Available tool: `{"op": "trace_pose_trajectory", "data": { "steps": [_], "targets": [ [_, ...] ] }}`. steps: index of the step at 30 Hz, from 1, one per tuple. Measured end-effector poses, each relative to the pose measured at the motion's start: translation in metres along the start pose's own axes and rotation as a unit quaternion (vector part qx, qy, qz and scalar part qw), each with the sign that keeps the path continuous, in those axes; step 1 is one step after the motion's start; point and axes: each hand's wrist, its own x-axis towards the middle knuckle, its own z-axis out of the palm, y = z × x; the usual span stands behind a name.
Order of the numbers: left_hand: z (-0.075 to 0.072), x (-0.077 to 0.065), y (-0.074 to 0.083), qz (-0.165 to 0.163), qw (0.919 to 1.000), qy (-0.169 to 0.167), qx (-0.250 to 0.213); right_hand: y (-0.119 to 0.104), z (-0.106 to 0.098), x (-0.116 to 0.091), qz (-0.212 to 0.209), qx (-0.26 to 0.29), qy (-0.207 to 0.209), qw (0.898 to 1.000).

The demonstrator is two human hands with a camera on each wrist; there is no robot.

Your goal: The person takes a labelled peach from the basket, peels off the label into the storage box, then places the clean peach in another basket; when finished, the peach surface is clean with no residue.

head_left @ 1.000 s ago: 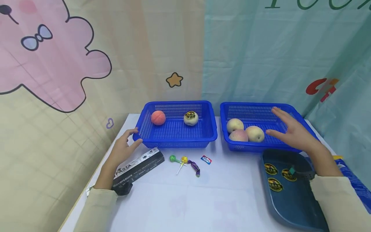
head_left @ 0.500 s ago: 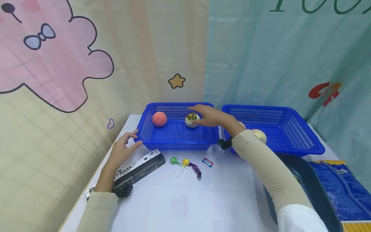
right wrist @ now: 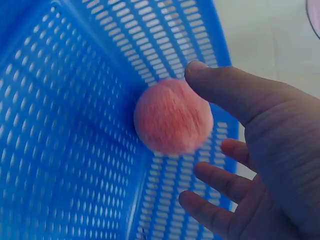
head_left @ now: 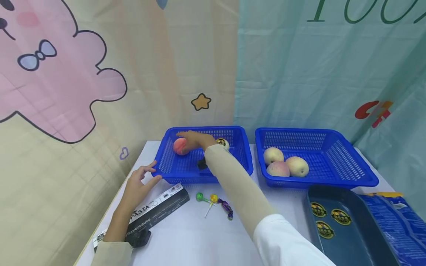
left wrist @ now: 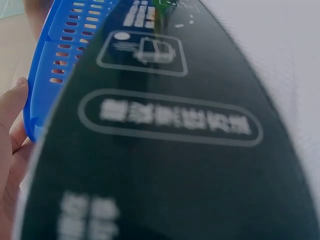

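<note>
In the left blue basket, a pink-red peach sits at the left. My right hand reaches over it; in the right wrist view the thumb and fingers are spread around the peach without closing, and contact is hard to tell. A pale round fruit with a black and yellow sticker is partly hidden behind the right forearm. My left hand touches the basket's front left corner with relaxed fingers. In the left wrist view a dark box covers most of the basket.
Right of it, another blue basket holds pale peaches. A dark tray with stickers stands before a blue bag. A pasta box, green lollipop, yellow lollipop and purple-wrapped candy lie in front.
My right hand has swept left from the right basket, past the stickered fruit, to the pink-red peach. The left hand stays at the basket corner. The right sleeve now hides a small red-blue candy.
</note>
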Motion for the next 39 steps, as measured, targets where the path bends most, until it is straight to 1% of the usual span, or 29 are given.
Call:
{"op": "trace_pose_trajectory", "data": {
  "steps": [3,5,7,10,12,14,15,18,20,24,27,28,31,35,37,39],
  "targets": [
    [-0.001,-0.002,0.0,-0.002,1.0,0.003,0.004,-0.01,0.008,0.01,0.005,-0.019,-0.012,1.0],
    [0.0,-0.003,0.0,-0.002,1.0,0.005,0.007,-0.016,0.013,0.014,0.003,-0.053,-0.013,0.999],
    [0.001,-0.003,0.001,-0.001,1.0,0.004,0.009,-0.019,0.016,0.017,0.015,-0.084,-0.002,0.996],
    [0.003,-0.003,0.0,0.0,1.0,0.004,0.008,-0.021,0.019,0.017,0.05,-0.12,0.028,0.991],
    [0.004,-0.003,0.0,-0.002,1.0,0.006,0.005,-0.021,0.019,0.016,0.076,-0.127,0.047,0.988],
    [0.004,-0.003,-0.001,-0.003,0.9999,0.01,0.004,-0.019,0.019,0.014,0.091,-0.115,0.054,0.988],
    [0.004,-0.003,-0.001,-0.003,0.9999,0.012,0.003,-0.017,0.019,0.014,0.091,-0.11,0.056,0.988],
    [0.004,-0.003,-0.001,-0.004,0.9999,0.014,0.002,-0.011,0.021,0.014,0.074,-0.061,0.054,0.994],
    [0.004,-0.003,-0.001,-0.003,0.9999,0.012,0.003,-0.007,0.022,0.014,0.056,-0.041,0.049,0.996],
    [0.003,-0.003,-0.001,0.001,0.9999,0.009,0.004,-0.001,0.023,0.016,0.031,-0.049,0.048,0.997],
    [0.003,-0.002,-0.001,0.004,0.9999,0.012,0.006,0.001,0.023,0.016,0.032,-0.06,0.042,0.997],
    [0.004,-0.001,-0.001,0.003,0.9999,0.012,0.006,0.002,0.023,0.016,0.036,-0.061,0.038,0.997],
    [0.003,0.001,0.0,0.004,0.9999,0.01,0.008,0.005,0.022,0.014,0.07,-0.045,0.02,0.996],
    [0.003,0.0,0.001,0.0,0.9999,0.006,0.009,0.01,0.024,0.013,0.114,0.003,-0.008,0.993],
    [0.003,-0.001,0.002,-0.004,0.9999,0.006,0.009,0.012,0.025,0.013,0.119,0.023,-0.02,0.992],
    [0.002,-0.003,0.001,-0.009,0.9999,0.006,0.012,0.012,0.026,0.013,0.114,0.032,-0.028,0.993]
  ]
}}
